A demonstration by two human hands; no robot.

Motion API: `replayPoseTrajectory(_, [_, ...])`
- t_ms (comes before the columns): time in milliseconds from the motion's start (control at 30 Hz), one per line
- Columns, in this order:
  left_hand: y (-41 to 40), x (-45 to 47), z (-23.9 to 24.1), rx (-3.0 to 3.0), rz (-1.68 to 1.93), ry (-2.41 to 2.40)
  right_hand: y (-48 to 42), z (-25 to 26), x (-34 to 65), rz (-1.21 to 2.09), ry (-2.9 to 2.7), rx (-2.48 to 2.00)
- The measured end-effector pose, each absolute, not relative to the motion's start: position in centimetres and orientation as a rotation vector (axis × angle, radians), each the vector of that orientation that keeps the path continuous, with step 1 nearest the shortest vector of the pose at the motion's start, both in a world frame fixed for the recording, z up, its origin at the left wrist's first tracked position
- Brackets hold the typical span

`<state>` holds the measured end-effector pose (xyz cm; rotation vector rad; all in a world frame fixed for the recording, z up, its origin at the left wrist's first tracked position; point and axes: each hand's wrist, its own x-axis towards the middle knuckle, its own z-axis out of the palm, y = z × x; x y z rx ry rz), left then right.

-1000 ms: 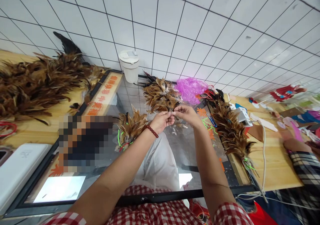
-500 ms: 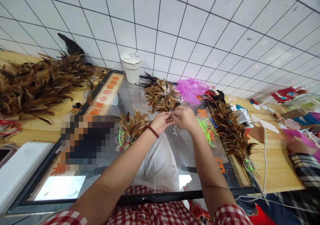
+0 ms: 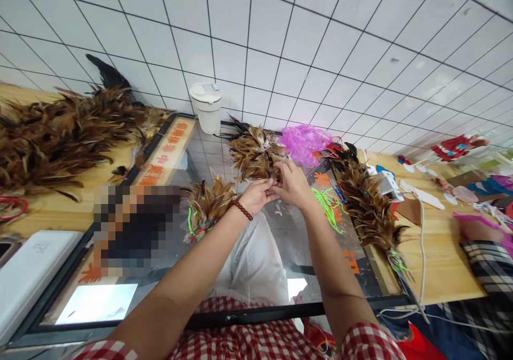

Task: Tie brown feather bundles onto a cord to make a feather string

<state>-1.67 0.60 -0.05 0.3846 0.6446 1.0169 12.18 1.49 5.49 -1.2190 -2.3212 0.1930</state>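
Note:
My left hand (image 3: 258, 195), with a dark red bead bracelet (image 3: 243, 210) on the wrist, is held over the glass tabletop with thumb and fingers pinched together. What lies between them is too small to make out. My right hand (image 3: 294, 185) meets it from the right, thumb by the left fingertips and fingers curled against the brown feathers. Just beyond both hands lies a feather bundle (image 3: 254, 149), partly hidden behind the right fingers. Left of my left wrist rests a smaller brown feather bunch (image 3: 212, 197) with green and red ties.
A white lidded cup (image 3: 207, 111) stands by the tiled wall near a pink plastic bag (image 3: 304, 142). Green cords (image 3: 328, 205) and a long feather bundle (image 3: 363, 200) lie right. Heaped feathers (image 3: 52, 141) and a white box-shaped device (image 3: 38, 274) are left. A co-worker's plaid sleeve (image 3: 484, 266) shows far right.
My right fingers have shifted up toward the feather bundle and opened a little, while the thumb stays by my left fingertips. My left hand holds nearly the same place. The view turned slightly.

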Motion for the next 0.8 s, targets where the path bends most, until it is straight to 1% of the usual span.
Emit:
replayPoseTrajectory(67, [0.6,-1.7,0.0,0.377,1.06,0.65,1.8,5.2,12.5,0.324,-2.188,-1.256])
replayPoseTrajectory(100, [0.5,-1.7,0.1,0.388,1.073,0.654,2.0,5.1,12.8,0.453,-2.106,-1.277])
replayPoseTrajectory(233, [0.3,-1.7,0.1,0.555,0.967,0.648,2.4,4.8,14.0,1.237,-1.853,-1.192])
replayPoseTrajectory(300, [0.1,-1.7,0.0,0.618,0.881,0.617,2.4,4.5,14.2,1.488,-1.757,-1.107])
replayPoseTrajectory(367, [-0.1,-1.6,-0.1,0.638,0.832,0.59,2.4,4.4,14.1,1.563,-1.659,-1.097])
replayPoseTrajectory(567, [0.1,-2.1,0.2,0.544,0.789,0.521,2.4,4.4,13.7,1.521,-1.45,-1.1])
replayPoseTrajectory(700, [0.3,-2.6,0.2,0.496,0.693,0.487,2.4,4.3,14.0,1.578,-1.444,-1.059])
replayPoseTrajectory(800, [0.3,-2.6,0.0,0.544,0.651,0.528,2.4,4.2,13.8,1.552,-1.512,-1.057])
